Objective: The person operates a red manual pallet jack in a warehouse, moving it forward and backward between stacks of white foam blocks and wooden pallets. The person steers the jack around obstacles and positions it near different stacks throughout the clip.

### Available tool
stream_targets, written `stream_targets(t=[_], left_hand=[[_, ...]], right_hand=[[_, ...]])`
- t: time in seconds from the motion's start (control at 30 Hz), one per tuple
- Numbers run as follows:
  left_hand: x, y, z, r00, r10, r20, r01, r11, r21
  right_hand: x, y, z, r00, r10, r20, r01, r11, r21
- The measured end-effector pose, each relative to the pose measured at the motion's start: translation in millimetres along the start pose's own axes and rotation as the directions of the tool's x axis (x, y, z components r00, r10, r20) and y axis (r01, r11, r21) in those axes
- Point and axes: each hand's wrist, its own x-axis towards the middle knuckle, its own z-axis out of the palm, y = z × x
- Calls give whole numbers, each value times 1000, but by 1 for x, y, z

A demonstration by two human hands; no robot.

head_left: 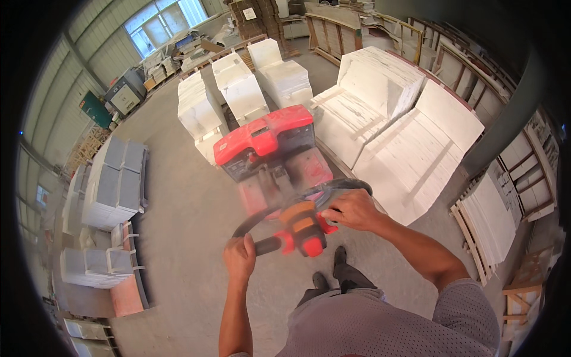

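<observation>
A red and black powered pallet truck [264,140] stands right in front of me, its control handle tilted back toward my body. The handle's head [302,223] is black and orange with a red button at its near end. My left hand [239,256] is wrapped round the black grip on the left side of that head. On the right side, my right hand [351,209] closes over the other grip, its thumb by a small red control. The truck's forks are hidden behind its body.
White stone slabs [238,89] stand in stacks beyond the truck. Larger slab stacks [416,143] lean close on the right, beside a dark pillar [502,125]. Grey slabs on racks [113,184] line the left. Concrete floor [184,238] lies around my feet.
</observation>
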Motion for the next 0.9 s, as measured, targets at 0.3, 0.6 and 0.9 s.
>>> stream_targets(t=[0.3, 0.6, 0.9], left_hand=[[85, -31, 43, 999, -36, -12, 36, 999, 16], [157, -56, 69, 999, -44, 1, 44, 999, 26], [216, -86, 85, 994, 98, -44, -97, 995, 15]], right_hand=[[76, 63, 24, 996, -58, 69, 58, 998, 10], [149, 106, 30, 959, -74, 273, 63, 997, 50], [245, 119, 16, 716, -11, 698, -179, 964, 199]])
